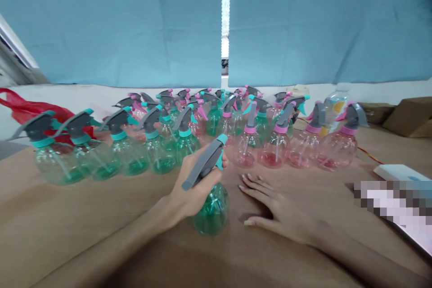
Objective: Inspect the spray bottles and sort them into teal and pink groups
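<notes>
My left hand (pixel 192 189) is shut around the neck of a green-tinted plastic spray bottle (pixel 213 209), which tilts with its grey trigger head pointing down to the left. My right hand (pixel 273 204) lies flat on the brown table surface (pixel 67 216), fingers apart, holding nothing, just right of that bottle. Beyond both hands stand several rows of upright spray bottles: green ones with teal collars (pixel 128 155) on the left, and pink ones with pink collars (pixel 276 148) on the right.
A red plastic bag (pixel 30 110) lies at the far left. A clear bottle (pixel 334 110) stands behind the pink bottles, and cardboard boxes (pixel 410 117) sit at the right. A red-and-yellow wire (pixel 371 155) runs near a white box (pixel 398 172). Blue sheeting (pixel 118 22) hangs behind.
</notes>
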Demonstrator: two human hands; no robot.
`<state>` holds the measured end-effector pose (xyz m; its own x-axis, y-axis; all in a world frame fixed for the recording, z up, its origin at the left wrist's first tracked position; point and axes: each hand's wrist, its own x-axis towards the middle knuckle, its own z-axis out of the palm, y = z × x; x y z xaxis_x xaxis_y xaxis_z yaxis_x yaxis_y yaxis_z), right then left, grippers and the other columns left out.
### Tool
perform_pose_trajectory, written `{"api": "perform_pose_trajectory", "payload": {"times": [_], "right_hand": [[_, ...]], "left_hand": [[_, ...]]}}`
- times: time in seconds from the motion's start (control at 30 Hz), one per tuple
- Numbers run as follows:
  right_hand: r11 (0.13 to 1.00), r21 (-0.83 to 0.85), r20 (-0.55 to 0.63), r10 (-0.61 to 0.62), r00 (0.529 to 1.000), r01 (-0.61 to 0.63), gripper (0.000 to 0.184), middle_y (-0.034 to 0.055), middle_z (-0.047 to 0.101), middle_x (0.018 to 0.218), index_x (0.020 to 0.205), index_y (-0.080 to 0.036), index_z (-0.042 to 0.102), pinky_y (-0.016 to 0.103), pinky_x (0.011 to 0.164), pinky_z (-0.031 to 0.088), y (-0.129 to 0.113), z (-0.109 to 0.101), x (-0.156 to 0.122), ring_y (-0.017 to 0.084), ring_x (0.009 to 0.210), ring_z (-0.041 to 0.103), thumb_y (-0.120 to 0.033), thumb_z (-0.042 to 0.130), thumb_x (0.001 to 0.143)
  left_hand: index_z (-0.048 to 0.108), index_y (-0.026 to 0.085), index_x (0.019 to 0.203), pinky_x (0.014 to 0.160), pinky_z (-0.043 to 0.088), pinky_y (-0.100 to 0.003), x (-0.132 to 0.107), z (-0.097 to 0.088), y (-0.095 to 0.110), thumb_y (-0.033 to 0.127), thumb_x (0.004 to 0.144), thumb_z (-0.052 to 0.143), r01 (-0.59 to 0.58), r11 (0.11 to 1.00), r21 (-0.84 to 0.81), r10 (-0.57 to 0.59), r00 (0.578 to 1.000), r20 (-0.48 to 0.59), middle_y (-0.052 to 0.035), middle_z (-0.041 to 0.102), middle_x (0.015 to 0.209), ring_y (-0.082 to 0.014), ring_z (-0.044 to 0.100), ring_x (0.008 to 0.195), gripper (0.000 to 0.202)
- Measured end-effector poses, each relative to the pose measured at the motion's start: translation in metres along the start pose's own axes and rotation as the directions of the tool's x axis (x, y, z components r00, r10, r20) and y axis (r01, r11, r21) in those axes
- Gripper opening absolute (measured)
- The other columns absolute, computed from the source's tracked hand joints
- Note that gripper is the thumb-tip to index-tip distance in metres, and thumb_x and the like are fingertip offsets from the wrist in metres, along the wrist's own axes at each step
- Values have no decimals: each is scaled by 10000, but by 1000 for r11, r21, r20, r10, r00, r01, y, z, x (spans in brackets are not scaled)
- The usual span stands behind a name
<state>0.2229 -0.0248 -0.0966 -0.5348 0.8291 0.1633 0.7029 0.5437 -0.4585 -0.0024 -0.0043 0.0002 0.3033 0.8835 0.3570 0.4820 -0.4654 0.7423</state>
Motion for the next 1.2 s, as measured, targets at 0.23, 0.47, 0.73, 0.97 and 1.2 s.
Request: {"api": "perform_pose_trajectory", "payload": {"times": [0.23,0.47,0.73,0.97,1.2], "right_hand": [[1000,-15,27,17,999,-16,697,56,287,1480,1407,-247,330,512,1105,221,-3,-1,0,266,1365,237,-582,513,824],[999,-45,63,18,998,-15,692,42,257,1489,1409,-249,318,513,1105,219,0,-1,0,257,1373,212,-603,473,835],[1000,-28,33,14,999,-13,630,30,286,1483,1406,-272,324,507,1111,216,2,2,-1,255,1367,237,-556,472,863],[999,-22,57,28,998,-26,593,10,277,1492,1407,-273,333,481,1127,191,3,1,-1,243,1375,215,-540,438,888],[999,-33,42,17,999,-16,588,4,277,1493,1404,-275,340,466,1129,193,7,4,-1,228,1375,221,-536,444,887]], "left_hand": [[545,245,808,613,472,-314,-2,7,-3,297,781,471,25,999,23,-23,996,-85,11,550,731,-179,543,692,94],[549,266,1064,695,489,-323,-2,6,-2,291,812,489,34,997,-75,-33,999,13,12,560,762,-181,563,740,259],[548,239,950,688,483,-323,-4,7,-2,297,810,490,23,996,-86,-23,1000,-3,8,573,753,-173,554,709,162],[497,226,825,698,481,-328,-3,9,-2,291,811,501,27,997,-75,-29,999,-20,14,532,729,-178,560,738,66],[472,219,813,727,483,-340,-3,8,-1,286,810,499,28,995,-99,-27,1000,10,6,510,752,-185,572,771,73]]}}
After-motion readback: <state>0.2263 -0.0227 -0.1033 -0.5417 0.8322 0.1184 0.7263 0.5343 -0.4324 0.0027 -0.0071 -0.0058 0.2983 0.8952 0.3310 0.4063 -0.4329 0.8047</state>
